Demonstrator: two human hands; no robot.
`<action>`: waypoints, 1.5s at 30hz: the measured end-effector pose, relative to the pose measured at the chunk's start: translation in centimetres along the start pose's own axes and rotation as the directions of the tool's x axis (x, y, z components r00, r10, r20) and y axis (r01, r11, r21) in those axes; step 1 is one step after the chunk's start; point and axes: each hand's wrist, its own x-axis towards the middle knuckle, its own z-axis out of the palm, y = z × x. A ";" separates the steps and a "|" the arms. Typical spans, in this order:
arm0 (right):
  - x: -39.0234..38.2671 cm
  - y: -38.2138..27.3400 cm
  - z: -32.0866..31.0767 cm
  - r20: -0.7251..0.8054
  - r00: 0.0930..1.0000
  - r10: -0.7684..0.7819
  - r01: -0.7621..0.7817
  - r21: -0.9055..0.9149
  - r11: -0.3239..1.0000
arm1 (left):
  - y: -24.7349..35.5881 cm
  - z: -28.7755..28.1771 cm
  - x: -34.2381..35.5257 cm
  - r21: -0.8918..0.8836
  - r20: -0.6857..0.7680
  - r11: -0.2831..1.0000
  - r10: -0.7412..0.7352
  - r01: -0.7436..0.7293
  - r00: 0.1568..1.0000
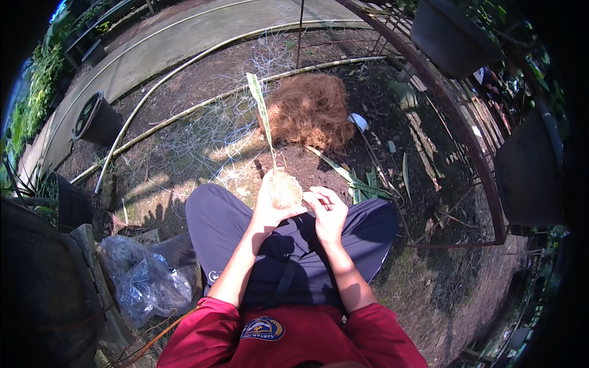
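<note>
My left hand (265,207) is wrapped round a ball of brown coconut fibre (286,191) above my crossed legs. A long green leaf with pale edges (260,105) stands up from the top of the ball, tilted slightly left. Right beside the ball, my right hand (330,214) is closed, with thumb and fingertips pinched together close to the fibre. Whatever lies in that pinch is too small to make out. A large heap of loose coconut fibre (310,113) sits on the soil in front of me, and cut green leaves (362,185) lie by my right knee.
Tangled pale string (221,138) spreads over the ground at front left, near bamboo poles (202,110). Clear plastic bags (144,276) lie by my left leg. Black pots (98,119) stand at the left. A rusty metal frame (457,116) with hanging pots (454,40) borders the right.
</note>
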 end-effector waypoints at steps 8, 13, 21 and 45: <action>0.8 -1.5 -0.6 0.237 0.921 -0.309 0.383 -0.408 0.829 | 0.6 -0.2 0.0 0.000 0.138 0.998 -0.056 0.057 0.989; 0.6 -1.9 -0.2 0.152 0.981 -0.119 0.156 -0.256 0.954 | 0.6 -0.4 -0.1 -0.034 0.147 0.997 -0.069 0.075 0.987; 0.5 0.1 -0.5 0.092 0.995 0.047 -0.042 -0.055 0.998 | -2.1 -2.5 0.4 -0.216 0.034 0.973 -0.077 0.082 0.996; 10.1 3.6 -3.0 -0.088 0.994 0.059 -0.071 -0.147 0.987 | -0.3 -0.4 -1.2 0.170 0.237 0.980 -0.142 0.103 0.961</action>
